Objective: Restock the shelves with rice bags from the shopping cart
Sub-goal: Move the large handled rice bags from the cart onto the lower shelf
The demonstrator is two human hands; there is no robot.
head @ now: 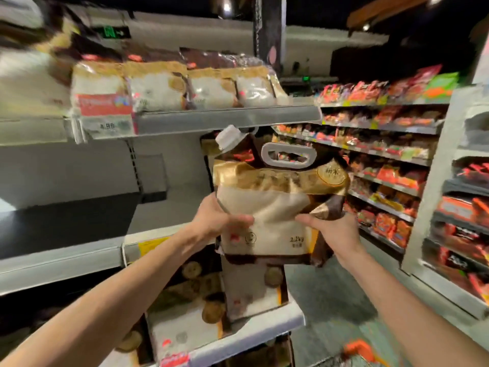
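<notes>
A person's left grip (219, 221) and right grip (334, 233) each clasp a lower side of an upright rice bag (277, 205), held in the air before the middle shelf (66, 256). Above, more rice bags (158, 88) line the top shelf (227, 119); snack packets (383, 92) fill distant racks.

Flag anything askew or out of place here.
On the lower shelf, flat bags lie jumbled beside one upright bag, unlike the neat top row. The held rice bag looks intact; no spill shows.
</notes>
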